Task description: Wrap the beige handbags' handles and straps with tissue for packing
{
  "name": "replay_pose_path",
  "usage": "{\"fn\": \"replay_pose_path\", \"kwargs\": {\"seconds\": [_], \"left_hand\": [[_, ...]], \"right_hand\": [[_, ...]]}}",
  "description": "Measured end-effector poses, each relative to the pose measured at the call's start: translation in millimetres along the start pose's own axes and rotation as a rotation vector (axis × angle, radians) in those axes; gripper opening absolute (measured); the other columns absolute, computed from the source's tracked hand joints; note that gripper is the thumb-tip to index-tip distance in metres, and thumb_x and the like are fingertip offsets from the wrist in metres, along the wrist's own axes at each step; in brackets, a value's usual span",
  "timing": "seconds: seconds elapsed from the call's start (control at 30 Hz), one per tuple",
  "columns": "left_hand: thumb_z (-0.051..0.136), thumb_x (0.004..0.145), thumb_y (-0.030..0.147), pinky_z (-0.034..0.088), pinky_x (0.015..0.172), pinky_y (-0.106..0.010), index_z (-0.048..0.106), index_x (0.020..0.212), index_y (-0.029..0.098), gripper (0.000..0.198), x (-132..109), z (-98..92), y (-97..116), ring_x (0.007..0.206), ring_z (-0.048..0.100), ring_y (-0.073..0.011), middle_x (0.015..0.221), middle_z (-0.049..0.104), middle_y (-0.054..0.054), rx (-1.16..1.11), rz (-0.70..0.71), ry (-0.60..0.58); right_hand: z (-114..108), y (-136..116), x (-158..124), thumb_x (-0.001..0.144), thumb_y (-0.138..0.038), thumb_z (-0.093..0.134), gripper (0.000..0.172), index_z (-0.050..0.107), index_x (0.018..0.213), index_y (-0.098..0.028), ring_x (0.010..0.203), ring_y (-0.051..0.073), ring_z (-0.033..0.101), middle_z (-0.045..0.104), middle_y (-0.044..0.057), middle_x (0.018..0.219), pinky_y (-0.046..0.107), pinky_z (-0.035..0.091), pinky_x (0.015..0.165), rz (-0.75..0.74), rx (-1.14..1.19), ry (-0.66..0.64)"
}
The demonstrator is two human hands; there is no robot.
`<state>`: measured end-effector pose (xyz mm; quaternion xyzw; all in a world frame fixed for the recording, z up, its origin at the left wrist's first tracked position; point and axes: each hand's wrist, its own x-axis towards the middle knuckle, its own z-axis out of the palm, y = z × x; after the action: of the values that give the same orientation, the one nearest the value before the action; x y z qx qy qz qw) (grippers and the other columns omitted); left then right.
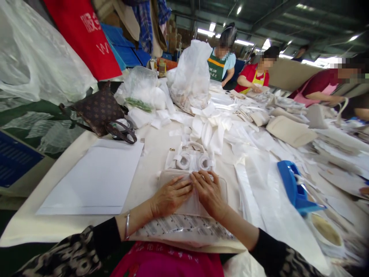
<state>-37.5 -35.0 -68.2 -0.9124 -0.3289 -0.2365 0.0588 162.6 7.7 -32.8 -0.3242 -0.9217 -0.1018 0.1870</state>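
Observation:
A cream handbag [184, 209] lies flat before me, its top edge pointing away. White wrapped rings and a handle [193, 147] stick out beyond that edge. My left hand [173, 195] rests on the bag's left half, fingers stretched out together and pointing to the middle. My right hand [211, 193] is on the right half with fingers bent, their tips meeting the left fingertips near the top edge. Whatever lies under the right fingertips is hidden. Beneath the bag's near side shows a printed clear plastic sheet [187, 227].
To the left lie a stack of white sheets [95, 177] and a brown patterned bag [99, 109]. On the right are a blue tape dispenser [294, 188] and a round tub [325, 231]. White wrapping and bag pieces [291, 129] cover the far table, where several people work.

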Motion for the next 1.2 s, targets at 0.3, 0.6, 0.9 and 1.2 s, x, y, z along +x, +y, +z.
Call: {"fn": "replay_pose_path", "kwargs": {"seconds": [0.3, 0.6, 0.9, 1.2], "left_hand": [[0.04, 0.095, 0.017, 0.033, 0.113, -0.041, 0.053, 0.131, 0.015, 0.038, 11, -11.4, -3, 0.129, 0.047, -0.0206, 0.133, 0.059, -0.008, 0.062, 0.031, -0.022], [0.047, 0.092, 0.015, 0.045, 0.092, -0.041, 0.058, 0.117, 0.015, 0.028, 90, -32.5, -5, 0.095, 0.06, -0.0218, 0.101, 0.068, -0.008, -0.061, -0.06, -0.148], [0.04, 0.093, 0.014, 0.037, 0.104, -0.041, 0.059, 0.108, 0.016, 0.024, 231, 26.4, -58, 0.1, 0.058, -0.0192, 0.099, 0.066, -0.007, -0.22, 0.178, -0.552], [0.035, 0.099, 0.025, 0.032, 0.101, -0.041, 0.062, 0.092, 0.019, 0.028, 235, 38.7, -61, 0.1, 0.053, -0.0189, 0.098, 0.063, -0.004, -0.225, 0.15, -0.718]], "right_hand": [[5, 20, -4, 0.092, -0.016, 0.043, 0.044, 0.051, 0.135, -0.023, 0.134, 0.027, 0.038, 0.053, 0.008, 0.14, 0.05, 0.03, 0.11, 0.386, 0.228, 0.184], [13, 31, -79, 0.079, -0.044, 0.061, 0.067, 0.043, 0.139, -0.018, 0.119, 0.03, 0.055, 0.053, 0.014, 0.136, 0.046, 0.048, 0.098, 1.277, 1.093, 0.122], [-1, 30, -74, 0.083, -0.035, 0.057, 0.054, 0.052, 0.135, -0.022, 0.129, 0.028, 0.045, 0.051, 0.01, 0.137, 0.043, 0.036, 0.11, 1.176, 1.109, 0.073], [-3, 23, -100, 0.079, -0.035, 0.063, 0.065, 0.047, 0.141, -0.024, 0.131, 0.029, 0.044, 0.046, 0.011, 0.142, 0.042, 0.036, 0.11, 1.248, 1.247, 0.053]]}}
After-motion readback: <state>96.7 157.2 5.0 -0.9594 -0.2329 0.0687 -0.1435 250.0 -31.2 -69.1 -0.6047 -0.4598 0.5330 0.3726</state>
